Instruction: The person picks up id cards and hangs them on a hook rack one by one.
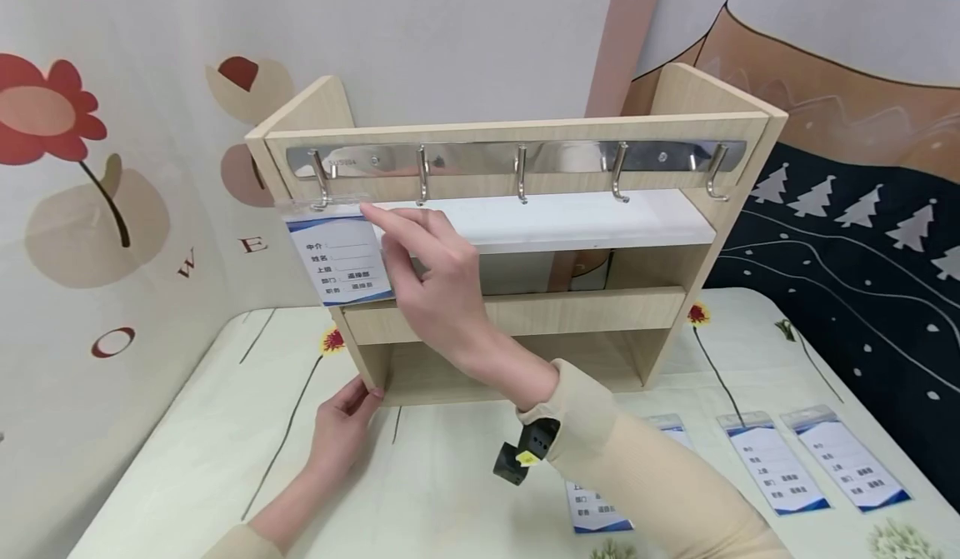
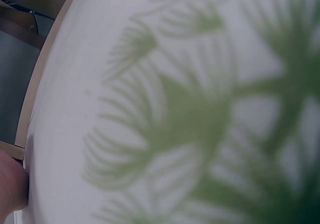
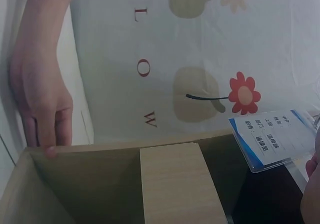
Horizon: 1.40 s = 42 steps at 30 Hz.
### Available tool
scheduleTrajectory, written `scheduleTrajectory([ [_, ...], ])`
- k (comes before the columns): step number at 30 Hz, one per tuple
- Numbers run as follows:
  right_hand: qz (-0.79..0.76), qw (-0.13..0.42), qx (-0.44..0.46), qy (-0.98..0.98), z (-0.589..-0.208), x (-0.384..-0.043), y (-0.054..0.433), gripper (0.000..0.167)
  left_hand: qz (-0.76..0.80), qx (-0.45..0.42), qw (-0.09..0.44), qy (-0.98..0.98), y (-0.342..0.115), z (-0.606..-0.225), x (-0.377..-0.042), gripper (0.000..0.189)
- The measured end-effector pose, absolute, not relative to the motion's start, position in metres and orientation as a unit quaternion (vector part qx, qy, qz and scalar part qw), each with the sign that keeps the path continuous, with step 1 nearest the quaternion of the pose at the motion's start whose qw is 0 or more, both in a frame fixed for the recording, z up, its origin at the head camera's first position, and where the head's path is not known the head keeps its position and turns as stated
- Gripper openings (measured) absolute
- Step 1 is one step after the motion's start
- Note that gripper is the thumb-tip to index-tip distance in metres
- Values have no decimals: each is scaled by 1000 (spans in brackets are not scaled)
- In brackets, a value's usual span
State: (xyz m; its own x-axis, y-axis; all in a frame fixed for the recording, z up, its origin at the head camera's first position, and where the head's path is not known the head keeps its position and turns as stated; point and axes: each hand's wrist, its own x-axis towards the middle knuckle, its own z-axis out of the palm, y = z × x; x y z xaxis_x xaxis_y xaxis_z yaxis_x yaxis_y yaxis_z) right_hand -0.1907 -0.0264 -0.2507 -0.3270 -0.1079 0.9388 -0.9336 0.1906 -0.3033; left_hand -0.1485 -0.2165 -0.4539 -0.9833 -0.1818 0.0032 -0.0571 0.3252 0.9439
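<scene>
My right hand (image 1: pixel 442 284) pinches the top right edge of a clear badge holder (image 1: pixel 341 263) with a blue-and-white printed card. The holder hangs in front of the leftmost metal hook (image 1: pixel 319 177), and its clear top strip overlaps the hook's tip in the head view. Low down at the front left corner of the small wooden shelf (image 1: pixel 510 313), my left hand (image 1: pixel 341 430) grips the side panel. In the right wrist view, one left fingertip (image 3: pixel 51 152) lies on the panel's edge and the other fingers stay outside it.
A shiny rail (image 1: pixel 472 159) with several hooks crosses the shelf's top front. More badge holders (image 1: pixel 780 467) lie on the table at the right, some partly behind the right sleeve (image 1: pixel 645 467). Patterned curtains (image 1: pixel 480 34) stand behind. A black device (image 1: pixel 525 451) sits on the right wrist.
</scene>
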Motion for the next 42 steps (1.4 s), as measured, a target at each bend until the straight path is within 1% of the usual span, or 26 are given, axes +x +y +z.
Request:
scheduleTrajectory([
  [7, 486, 411, 427, -642, -263, -183, -2, 24, -578, 70, 55, -811, -217, -453, -149, 47],
  [12, 475, 383, 467, -640, -279, -175, 17, 21, -575, 73, 56, -813, -217, -453, -147, 48],
  [19, 475, 330, 492, -651, -306, -164, 45, 26, -577, 69, 63, -811, -218, -455, -144, 49],
  [28, 485, 290, 450, -692, -343, -152, 84, 30, -589, 57, 66, -804, -217, -455, -146, 48],
  [34, 503, 235, 409, -724, -371, -146, 105, 32, -594, 62, 66, -799, -217, -455, -147, 48],
  [42, 512, 166, 341, -770, -396, -148, 131, 28, -600, 64, 58, -795, -217, -456, -148, 49],
])
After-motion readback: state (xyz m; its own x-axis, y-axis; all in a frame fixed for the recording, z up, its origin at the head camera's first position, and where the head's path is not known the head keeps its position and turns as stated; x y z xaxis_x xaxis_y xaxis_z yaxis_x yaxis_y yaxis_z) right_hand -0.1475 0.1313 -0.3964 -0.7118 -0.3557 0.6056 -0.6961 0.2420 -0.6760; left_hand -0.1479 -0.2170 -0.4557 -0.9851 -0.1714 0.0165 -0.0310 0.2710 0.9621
